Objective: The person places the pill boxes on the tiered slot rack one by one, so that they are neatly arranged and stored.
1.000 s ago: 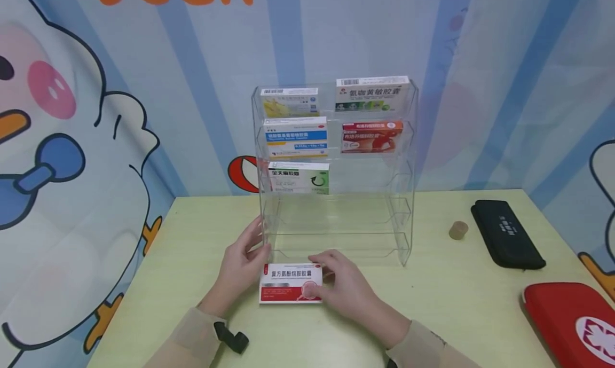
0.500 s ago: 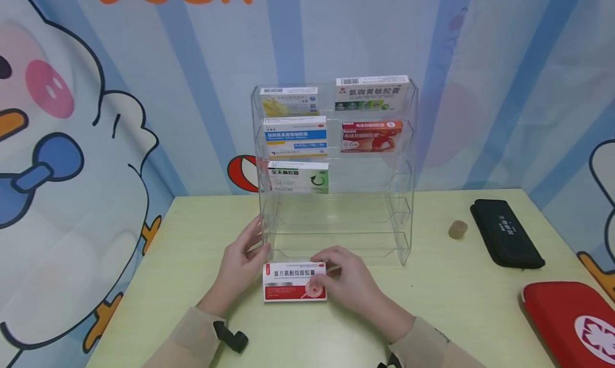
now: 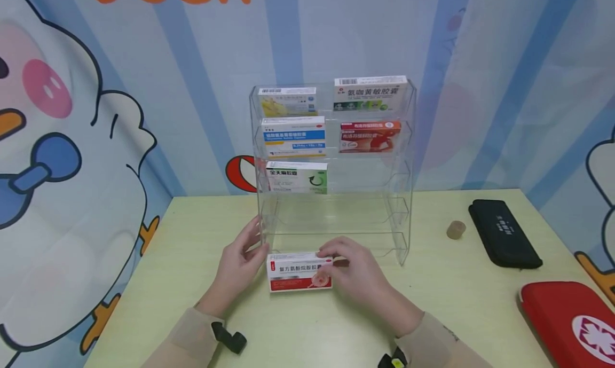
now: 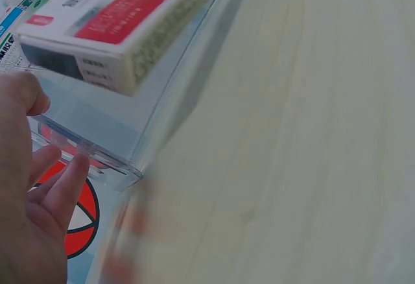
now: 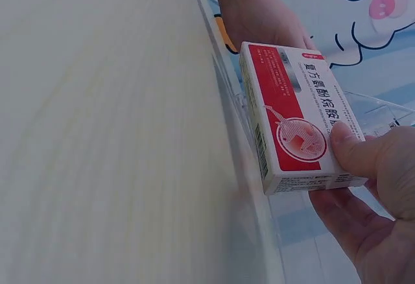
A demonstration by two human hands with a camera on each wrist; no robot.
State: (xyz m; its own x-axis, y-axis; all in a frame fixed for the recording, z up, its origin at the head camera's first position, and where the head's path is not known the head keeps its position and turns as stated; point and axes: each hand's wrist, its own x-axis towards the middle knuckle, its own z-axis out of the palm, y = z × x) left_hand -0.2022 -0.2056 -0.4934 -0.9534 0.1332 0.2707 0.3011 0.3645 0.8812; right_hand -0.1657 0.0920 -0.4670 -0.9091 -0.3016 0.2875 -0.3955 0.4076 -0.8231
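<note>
My right hand (image 3: 357,269) pinches a white and red medicine box (image 3: 293,282) at its right end, thumb on the printed face and fingers behind. In the right wrist view the medicine box (image 5: 292,115) is tilted and off the table. A clear tiered display rack (image 3: 336,217) stands just behind it. My left hand (image 3: 240,264) holds the rack's lower left side; the left wrist view shows the thumb and fingers of that hand (image 4: 32,180) on either side of the clear panel. Several medicine boxes, including a green and white box (image 3: 298,178), sit in the upper tiers.
To the right on the pale table (image 3: 461,314) lie a small brown cylinder (image 3: 456,229), a black zip case (image 3: 504,234) and a red case (image 3: 572,325). A cartoon-printed backdrop (image 3: 206,90) rises behind the rack.
My right hand has lifted the medicine box and brought it slightly right and toward the rack, its front tilting up. The left hand has stayed at the rack's side.
</note>
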